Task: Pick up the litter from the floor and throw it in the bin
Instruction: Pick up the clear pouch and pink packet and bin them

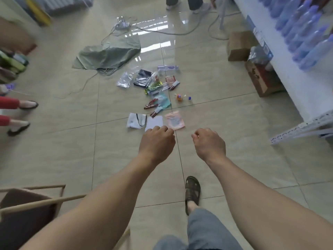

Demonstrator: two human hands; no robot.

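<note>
Both bare forearms reach forward over a glossy beige tiled floor [225,123] with thin dark grout lines. The left hand [156,141] hangs knuckles up with its fingers [163,129] curled loosely together, holding nothing; in the view their tips overlap the near edge of a flat white paper sheet [155,122], though actual contact cannot be told. The right hand [210,143] is likewise loosely curled and empty, well apart from any litter.

The litter lies scattered at 12 o'clock from the hands. Nearest is a row of three flat pieces: a white bag with a dark cord handle [136,120] at 11 o'clock, the paper sheet, and a soft pink pouch [175,121] just beside it. Farther out lie a teal wrapper [163,101], red crinkled wrappers [151,104], a shiny green foil wrapper [153,87], a dark glossy packet [143,78], a clear crumpled plastic bag [125,79] and a small orange object [179,98].

Beyond these, at 11 o'clock, a limp grey-green woven sack [108,55] lies flat with its cord trailing. No bin can be made out. At 2 o'clock a brown cardboard box [239,46] sits by a white shelf [306,83] stacked with blue-capped plastic bottles [304,26]. A sandalled foot [192,193] stands at 6 o'clock.
</note>
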